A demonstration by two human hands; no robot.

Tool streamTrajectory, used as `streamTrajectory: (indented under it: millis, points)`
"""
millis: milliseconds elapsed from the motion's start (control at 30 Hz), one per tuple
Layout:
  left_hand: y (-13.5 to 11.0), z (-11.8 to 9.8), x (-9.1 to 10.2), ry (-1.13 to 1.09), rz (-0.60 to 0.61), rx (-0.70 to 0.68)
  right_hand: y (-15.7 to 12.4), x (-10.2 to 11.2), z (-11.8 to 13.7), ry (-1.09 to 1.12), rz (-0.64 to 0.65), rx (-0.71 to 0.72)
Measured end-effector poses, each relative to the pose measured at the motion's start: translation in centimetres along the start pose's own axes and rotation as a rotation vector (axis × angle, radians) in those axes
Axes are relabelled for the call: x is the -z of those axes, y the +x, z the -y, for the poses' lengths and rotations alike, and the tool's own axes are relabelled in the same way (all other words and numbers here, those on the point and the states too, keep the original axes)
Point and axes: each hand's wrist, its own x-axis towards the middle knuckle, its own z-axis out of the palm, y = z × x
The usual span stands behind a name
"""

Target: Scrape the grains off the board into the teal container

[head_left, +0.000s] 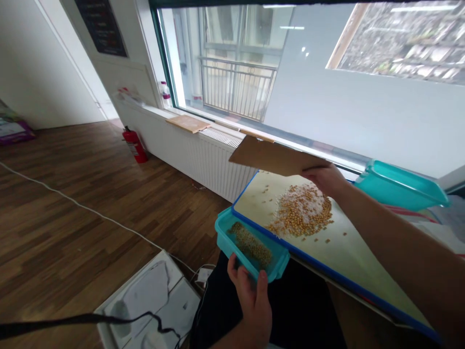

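My left hand (252, 295) grips the near edge of a teal plastic container (232, 231) with greenish grains in it, held just below the edge of a blue-rimmed cream tray (348, 254). My right hand (327, 178) holds a brown cardboard sheet (271, 156) tilted above the tray's far end. A heap of yellow grains mixed with white ones (303, 211) lies on the tray, right under that hand. Stray grains are scattered about the heap.
A second teal container (399, 186) sits at the tray's far right. A white radiator (210, 157) runs under the window, with a red fire extinguisher (135, 144) beside it. A white cable crosses the wooden floor. A white box (152, 300) lies near my legs.
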Motion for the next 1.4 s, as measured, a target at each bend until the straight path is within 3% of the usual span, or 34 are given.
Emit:
streamTrajectory:
  millis: [100, 233, 367, 600, 800, 1033, 1267, 1400]
  points:
    - [0.3, 0.3, 0.0, -0.006, -0.01, -0.001, 3.3, -1.0, -1.4, -0.05, -0.235, -0.083]
    - [0.6, 0.3, -0.3, -0.042, -0.06, -0.002, 5.2, -2.1, -3.4, -0.198, -0.321, -0.123]
    - [1.1, 0.5, -0.3, -0.06, -0.097, 0.012, 5.4, -2.6, -4.5, -0.256, -0.262, -0.108]
    - [3.6, 1.7, 1.0, -0.028, -0.06, -0.084, 4.5, -3.1, -4.4, -0.18, -0.173, -0.06]
    - [5.5, 2.6, 1.6, -0.097, -0.075, -0.119, 2.2, -3.2, -3.4, -0.048, -0.058, -0.036]
    - [6.9, 3.5, 2.0, -0.208, -0.066, -0.098, -0.2, -3.1, -2.3, -0.088, -0.009, -0.138]
    - [7.6, 3.1, 2.1, -0.227, -0.084, -0.082, -2.7, -3.3, -1.6, -0.115, 0.128, -0.078]
    - [7.4, 3.0, 1.8, -0.22, -0.104, -0.084, -4.5, -3.2, -0.2, -0.129, 0.284, 0.016]
